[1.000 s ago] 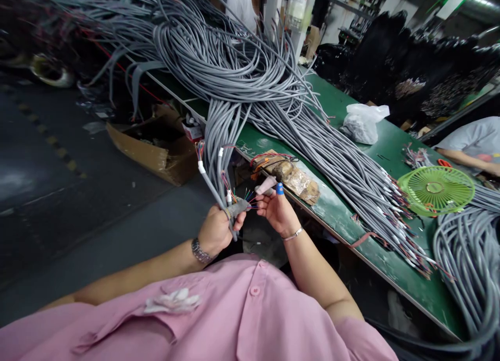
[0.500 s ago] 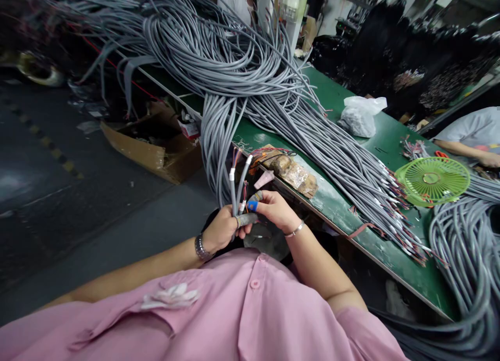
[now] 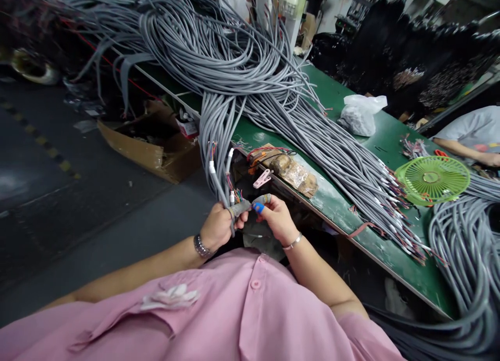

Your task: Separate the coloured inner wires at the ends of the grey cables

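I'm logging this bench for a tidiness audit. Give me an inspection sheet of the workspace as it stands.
Surface: long green workbench, worn along its front edge.
Job's things: grey cable ends with coloured stripped wires, held between both hands.
Clutter: white plastic bag, round green fan grille, pink clip, brown taped block.
Grippers: left hand closed around the cables; right hand, a blue cap on one fingertip, pinches at the wire tips.
Cables: large heap of grey cables covering the bench, some hanging over its edge.
Surroundings: open cardboard box on the dark floor; another person's arm at the far right.
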Demonstrator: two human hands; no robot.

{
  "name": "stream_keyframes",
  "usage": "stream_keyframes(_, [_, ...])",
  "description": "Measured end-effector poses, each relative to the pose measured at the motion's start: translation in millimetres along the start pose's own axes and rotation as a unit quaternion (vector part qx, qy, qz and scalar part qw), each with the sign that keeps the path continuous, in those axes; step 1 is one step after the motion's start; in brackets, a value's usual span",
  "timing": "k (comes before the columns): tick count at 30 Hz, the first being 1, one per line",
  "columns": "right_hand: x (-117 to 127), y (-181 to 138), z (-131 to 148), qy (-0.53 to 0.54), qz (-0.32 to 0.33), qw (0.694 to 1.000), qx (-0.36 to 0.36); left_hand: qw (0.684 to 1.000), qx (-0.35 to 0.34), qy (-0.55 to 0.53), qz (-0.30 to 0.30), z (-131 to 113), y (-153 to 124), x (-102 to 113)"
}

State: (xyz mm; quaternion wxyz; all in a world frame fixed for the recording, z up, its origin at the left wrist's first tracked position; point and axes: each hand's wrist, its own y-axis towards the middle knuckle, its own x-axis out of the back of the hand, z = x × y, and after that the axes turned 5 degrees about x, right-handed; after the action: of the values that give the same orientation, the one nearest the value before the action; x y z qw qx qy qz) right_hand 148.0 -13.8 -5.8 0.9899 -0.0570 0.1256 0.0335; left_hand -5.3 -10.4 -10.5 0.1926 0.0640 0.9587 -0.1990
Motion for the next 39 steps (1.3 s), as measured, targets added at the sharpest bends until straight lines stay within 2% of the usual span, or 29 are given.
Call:
stream_keyframes(2, [-5.4, 5.8, 0.4, 0.005, -0.011, 1.000, 0.005, 1.000, 0.008, 0.021, 0.022, 3.9, -0.9, 0.1])
stream_keyframes(5, [-7.7, 16.0, 2.6, 0.014, 0.015, 1.000, -0.019, 0.998, 0.008, 0.054, 0.043, 9.5, -2.6, 1.1])
stream_keyframes(7, [-6.2, 19.2, 2.8, 0.032, 0.015, 0.999, -0.031, 0.999, -0.001, 0.042, 0.028, 10.8, -2.2, 2.4])
stream_keyframes(10, [-2.3, 16.6, -0.1, 0.087, -0.027, 0.995, -0.030, 1.000, -0.007, -0.010, -0.012, 8.6, 0.8, 5.2])
stream_keyframes(13, [-1.1, 9.9, -3.5, 0.111, -0.032, 0.992, -0.043, 0.999, -0.008, -0.042, -0.018, 6.1, 3.6, 7.1])
stream_keyframes(17, [-8.2, 6.0, -2.9, 0.048, -0.003, 0.998, -0.029, 0.999, -0.014, -0.029, 0.005, 7.8, 3.6, 6.0])
stream_keyframes(23, [-23.0, 14.0, 6.0, -0.014, -0.021, 0.999, 0.024, 0.999, -0.020, 0.006, 0.028, 11.5, 0.2, 5.1])
stream_keyframes(28, [-27.5, 17.5, 6.7, -0.030, -0.017, 0.999, 0.027, 0.999, -0.039, 0.002, 0.001, 9.9, 1.3, 6.1])
stream_keyframes(33, [-25.0, 16.3, 3.4, -0.032, -0.035, 0.998, 0.029, 0.998, -0.014, -0.063, -0.022, 3.6, 5.4, 4.8])
stream_keyframes(39, [-25.2, 16.1, 1.3, -0.002, -0.040, 0.999, 0.014, 0.997, -0.007, -0.078, -0.023, 2.2, 6.0, 5.5])
